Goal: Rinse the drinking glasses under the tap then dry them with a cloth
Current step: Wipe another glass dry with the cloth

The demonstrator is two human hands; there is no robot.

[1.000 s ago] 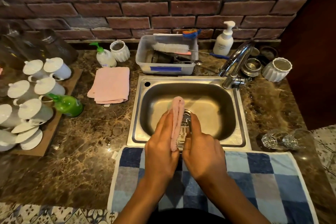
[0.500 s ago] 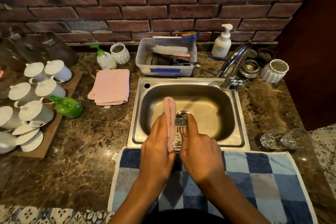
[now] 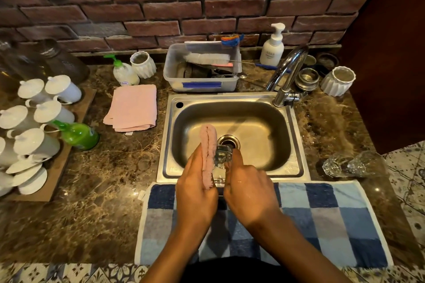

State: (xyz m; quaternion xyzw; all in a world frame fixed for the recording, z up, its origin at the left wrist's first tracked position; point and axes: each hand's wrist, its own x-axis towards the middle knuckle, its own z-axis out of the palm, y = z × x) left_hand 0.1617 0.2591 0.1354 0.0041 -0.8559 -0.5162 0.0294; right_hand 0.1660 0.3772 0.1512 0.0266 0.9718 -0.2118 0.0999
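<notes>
Over the near edge of the sink (image 3: 296, 135), the right hand (image 3: 249, 187) grips a clear drinking glass (image 3: 222, 156), fingers curled round it, thumb along its side. The left hand (image 3: 195, 188) presses a folded pink cloth (image 3: 208, 151) against the glass, fingers straight and together. More glasses (image 3: 351, 164) lie on the table (image 3: 103, 179), right of the sink.
</notes>
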